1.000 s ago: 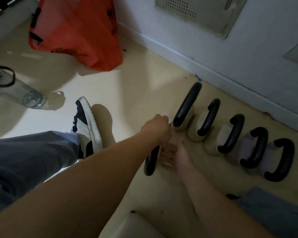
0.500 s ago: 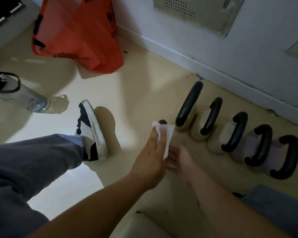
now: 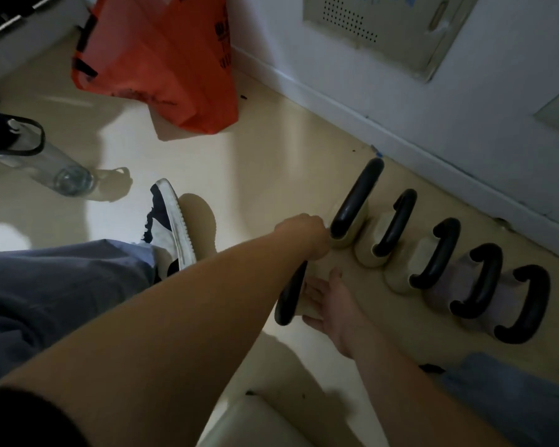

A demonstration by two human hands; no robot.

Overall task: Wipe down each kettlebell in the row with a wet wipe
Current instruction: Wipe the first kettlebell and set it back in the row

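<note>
Row of six pale beige kettlebells with black loop handles on the cream vinyl floor [image 3: 271, 150], running along the white wall baseboard [image 3: 433, 146]. Nearest-left kettlebell [image 3: 310, 304] in that row sits under both hands; only the lower part of its black handle and a strip of body show. Next in the row, the tallest kettlebell [image 3: 355, 204], then a smaller one [image 3: 391, 230], a third [image 3: 433, 256], then two greyish-bodied ones [image 3: 475, 282] and [image 3: 520, 304] at the far right end.

Left hand [image 3: 304, 233] reaches across to the upper end of the nearest kettlebell's handle, fist curled over it, touching the base of the tallest kettlebell. Wet wipe not visible; cannot tell whether it is inside that fist. Right hand [image 3: 326, 298] lies flat with fingers spread against the side of the same kettlebell's body, bracing it, not clenched.

Left of the kettlebell row: a black-and-white sneaker [image 3: 168, 224] with a blue-grey trouser leg [image 3: 62, 285]. Further left, a clear plastic water bottle with black carry loop [image 3: 36, 153] standing on the floor. Behind the row's left end, an orange plastic bag [image 3: 162, 59]. On the wall above the row, a beige perforated metal panel [image 3: 384, 24].
</note>
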